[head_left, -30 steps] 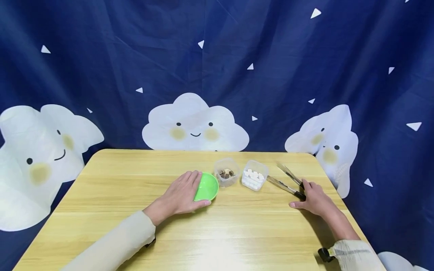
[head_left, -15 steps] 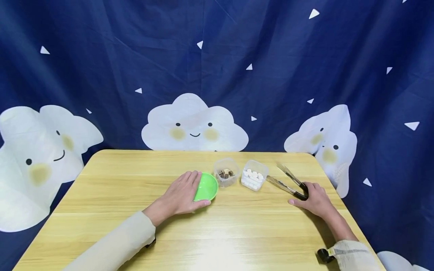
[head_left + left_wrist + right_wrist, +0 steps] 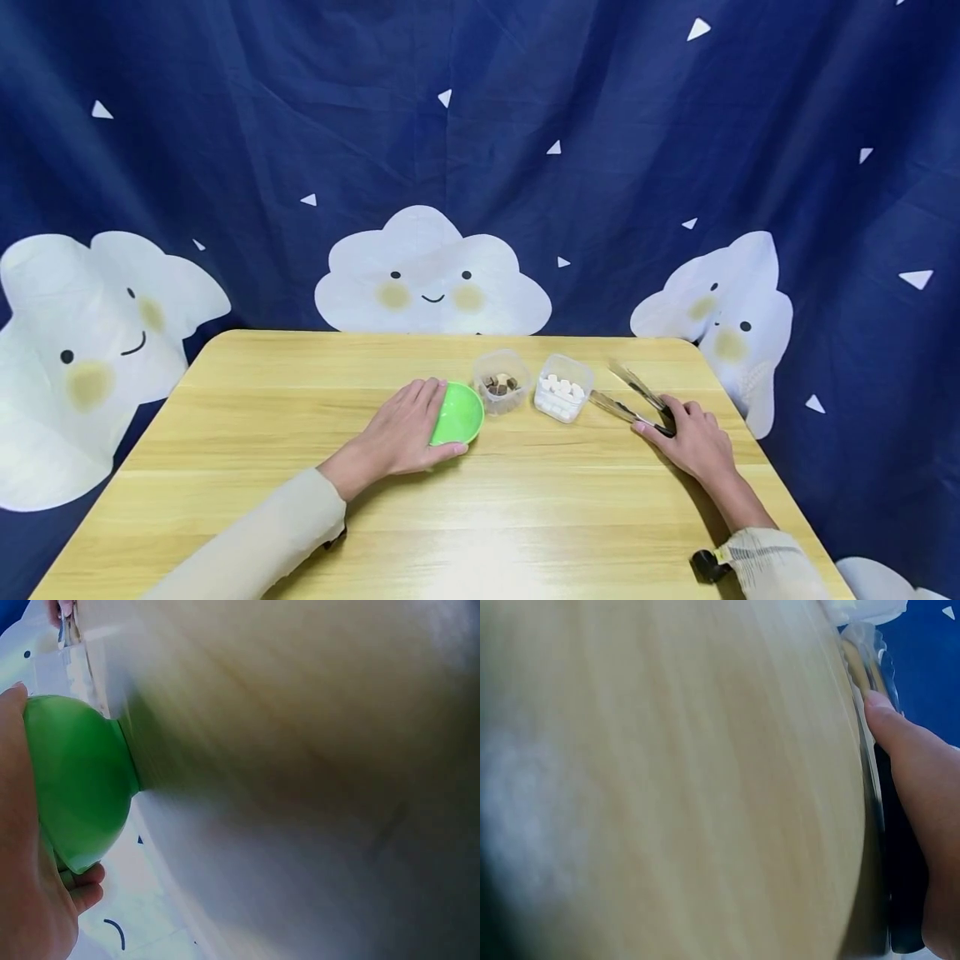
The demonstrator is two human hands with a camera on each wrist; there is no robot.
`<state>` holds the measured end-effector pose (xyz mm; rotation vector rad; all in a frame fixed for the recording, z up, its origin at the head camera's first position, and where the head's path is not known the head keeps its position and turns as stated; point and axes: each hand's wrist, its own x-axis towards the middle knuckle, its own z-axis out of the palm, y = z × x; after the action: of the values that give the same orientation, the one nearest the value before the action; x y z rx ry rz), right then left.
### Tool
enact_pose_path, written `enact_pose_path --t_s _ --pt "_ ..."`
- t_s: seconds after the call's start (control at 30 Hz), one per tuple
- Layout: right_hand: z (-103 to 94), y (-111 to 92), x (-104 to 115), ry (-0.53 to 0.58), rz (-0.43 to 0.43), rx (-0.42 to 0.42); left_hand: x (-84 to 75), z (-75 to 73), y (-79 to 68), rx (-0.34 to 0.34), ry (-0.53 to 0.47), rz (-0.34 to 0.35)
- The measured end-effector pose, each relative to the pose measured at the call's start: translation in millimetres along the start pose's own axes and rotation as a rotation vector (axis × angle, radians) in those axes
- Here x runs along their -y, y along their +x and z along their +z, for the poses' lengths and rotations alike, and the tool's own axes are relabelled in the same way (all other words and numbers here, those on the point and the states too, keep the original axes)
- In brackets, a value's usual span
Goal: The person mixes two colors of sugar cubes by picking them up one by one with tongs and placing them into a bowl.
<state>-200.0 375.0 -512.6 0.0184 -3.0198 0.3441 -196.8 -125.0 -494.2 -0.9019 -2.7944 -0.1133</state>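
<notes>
Head view: the clear tub (image 3: 501, 365) beside the green bowl (image 3: 461, 414) holds brown and pale pieces; the second clear tub (image 3: 570, 367) holds white ones. Left hand (image 3: 399, 429) grips the bowl, thumb and fingers spread round it. Right hand (image 3: 697, 437) holds the tongs (image 3: 625, 408), their arms apart; its thumb has since shifted onto the near handle. Bowl and tubs: unmoved.

Left wrist view: bowl's foot on the table (image 3: 247, 765).

Right wrist view: thumb against the tongs.
</notes>
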Motion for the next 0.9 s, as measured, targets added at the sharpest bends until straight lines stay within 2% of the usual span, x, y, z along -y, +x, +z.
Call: enact_pose_path --t_s 0.3,0.53,0.8,0.9 --pt "-1.7 3.3 5.3 0.027 0.011 0.025 0.7 -0.7 -0.2 -0.020 -0.011 0.010" --pt "-3.6 4.6 7.3 0.026 -0.019 0.005 0.7 -3.4 0.5 -0.063 0.016 0.030" --pt "-17.7 6.3 10.2 0.004 -0.096 -0.016 0.1 -4.6 0.9 -0.033 -0.002 0.018" --pt "-20.0 6.1 11.2 0.002 -0.093 -0.004 0.3 -3.7 0.6 -0.022 0.006 0.009"
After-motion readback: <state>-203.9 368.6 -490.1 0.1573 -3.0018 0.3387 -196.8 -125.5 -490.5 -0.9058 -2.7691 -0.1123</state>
